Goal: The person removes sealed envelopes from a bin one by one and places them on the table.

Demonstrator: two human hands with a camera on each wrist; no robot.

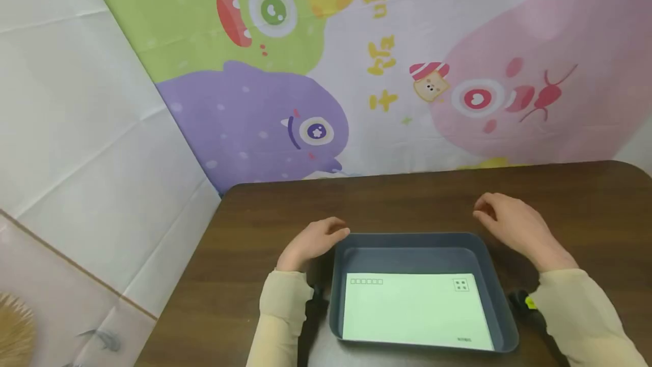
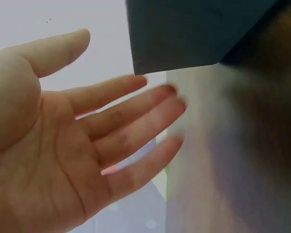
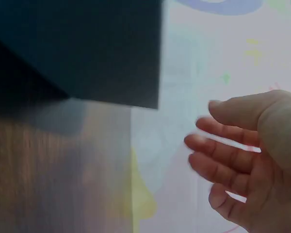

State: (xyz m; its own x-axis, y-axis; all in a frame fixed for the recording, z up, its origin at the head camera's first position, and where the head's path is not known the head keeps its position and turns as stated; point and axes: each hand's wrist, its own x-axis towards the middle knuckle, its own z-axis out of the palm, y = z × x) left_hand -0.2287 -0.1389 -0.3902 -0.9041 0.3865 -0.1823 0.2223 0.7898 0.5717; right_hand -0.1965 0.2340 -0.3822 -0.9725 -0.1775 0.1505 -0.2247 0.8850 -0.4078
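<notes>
A dark blue-grey tray (image 1: 412, 240) lies on the table in the head view. In it rests a pale envelope (image 1: 412, 310) with a row of small boxes at its upper left and a stamp square at its upper right. My left hand (image 1: 316, 239) is by the tray's far left corner; contact there cannot be told. In the left wrist view its fingers (image 2: 131, 121) are loosely extended and hold nothing. My right hand (image 1: 514, 225) hovers beyond the far right corner, apart from the tray. The right wrist view shows its fingers (image 3: 223, 150) relaxed, with nothing in them.
The brown wooden table (image 1: 244, 231) ends at a wall cloth (image 1: 397, 146) printed with cartoon monsters. To the left is a white panelled wall (image 1: 86, 101). A dark strap with a yellow-green mark (image 1: 531, 302) shows by the right sleeve.
</notes>
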